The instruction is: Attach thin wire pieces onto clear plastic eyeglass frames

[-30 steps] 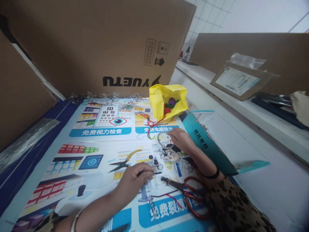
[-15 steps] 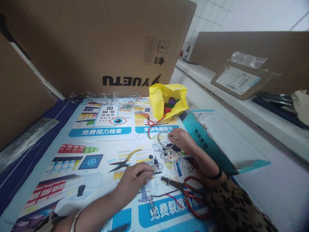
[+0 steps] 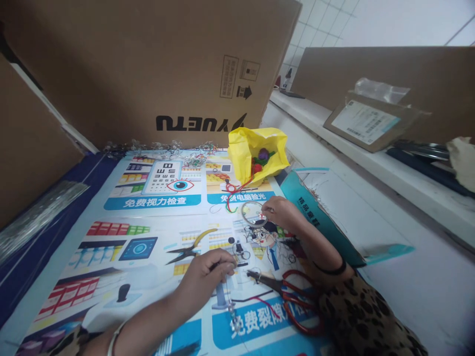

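My left hand [image 3: 215,267] is closed in a pinch on a thin beaded string. Its clear beads [image 3: 233,316] dangle below the fingers over the printed sheet. My right hand [image 3: 279,212] reaches to the right side of a small round clear dish [image 3: 244,213], fingertips pinched together at its rim. Whatever is between those fingertips is too small to make out. Left of my left hand lie pliers [image 3: 202,236] with yellow handles, jaws parted. Red-handled scissors [image 3: 285,291] rest below my right forearm.
A yellow bag [image 3: 241,158] holding coloured yarn or thread stands behind the dish. Tangled beaded strands [image 3: 174,148] line the base of a large cardboard box [image 3: 148,64]. To the right is a teal box [image 3: 315,217]; clear plastic strips [image 3: 40,217] lie at left.
My right hand has shifted slightly right at the dish, and its fingertips have moved a little. My left hand keeps its pinch on the beaded string in nearly the same place.
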`<action>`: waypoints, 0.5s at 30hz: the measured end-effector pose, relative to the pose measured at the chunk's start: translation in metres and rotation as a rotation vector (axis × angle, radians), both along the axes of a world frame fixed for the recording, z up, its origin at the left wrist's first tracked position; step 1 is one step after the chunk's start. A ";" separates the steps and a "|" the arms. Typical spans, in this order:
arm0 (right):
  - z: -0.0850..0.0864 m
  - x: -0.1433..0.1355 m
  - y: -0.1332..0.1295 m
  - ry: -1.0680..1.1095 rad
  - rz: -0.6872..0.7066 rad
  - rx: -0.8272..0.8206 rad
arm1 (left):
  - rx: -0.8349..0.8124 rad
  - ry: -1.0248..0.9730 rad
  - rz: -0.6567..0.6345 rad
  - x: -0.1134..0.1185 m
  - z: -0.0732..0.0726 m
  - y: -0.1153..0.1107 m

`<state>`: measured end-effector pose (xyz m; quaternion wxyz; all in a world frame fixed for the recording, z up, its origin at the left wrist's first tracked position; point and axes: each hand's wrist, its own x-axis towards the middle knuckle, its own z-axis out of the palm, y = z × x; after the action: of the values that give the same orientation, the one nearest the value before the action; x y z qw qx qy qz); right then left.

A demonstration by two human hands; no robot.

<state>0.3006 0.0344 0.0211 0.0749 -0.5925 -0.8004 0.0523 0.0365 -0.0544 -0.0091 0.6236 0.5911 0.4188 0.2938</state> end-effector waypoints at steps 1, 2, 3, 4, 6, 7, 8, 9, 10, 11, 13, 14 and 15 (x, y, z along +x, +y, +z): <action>0.000 0.000 0.000 -0.001 0.002 -0.008 | 0.002 0.000 -0.001 0.000 0.000 0.000; 0.001 -0.001 0.000 -0.003 0.004 -0.014 | 0.004 0.001 0.000 0.000 0.000 -0.001; 0.000 -0.002 -0.001 -0.006 0.005 -0.018 | 0.006 0.001 0.001 0.000 0.001 -0.001; 0.000 -0.003 -0.001 -0.011 0.004 -0.021 | 0.006 0.001 0.001 0.000 0.001 0.000; -0.002 -0.004 0.000 -0.023 0.001 -0.022 | 0.003 -0.001 0.001 0.000 0.002 0.000; -0.003 -0.005 0.000 -0.031 0.000 -0.020 | 0.002 -0.002 0.000 0.000 0.002 0.000; -0.004 -0.006 0.000 -0.038 0.001 -0.018 | 0.001 -0.004 -0.001 0.000 0.002 0.001; -0.005 -0.006 0.000 -0.046 0.003 -0.014 | 0.000 -0.006 -0.002 0.000 0.002 0.001; -0.006 -0.006 0.000 -0.053 0.005 -0.009 | 0.000 -0.008 -0.002 0.001 0.001 0.001; -0.007 -0.006 0.000 -0.060 0.007 -0.004 | 0.002 -0.009 -0.002 0.001 0.001 0.001; -0.008 -0.007 0.000 -0.074 0.007 0.004 | 0.001 -0.008 0.000 0.000 0.001 0.000; -0.008 -0.006 0.000 -0.080 0.007 0.007 | -0.001 -0.008 0.001 0.000 0.001 0.000; -0.008 -0.006 0.000 -0.085 0.006 0.009 | -0.003 -0.008 0.002 0.000 0.001 0.000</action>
<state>0.2942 0.0343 0.0133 0.0432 -0.5915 -0.8048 0.0235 0.0369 -0.0546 -0.0077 0.6260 0.5887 0.4171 0.2960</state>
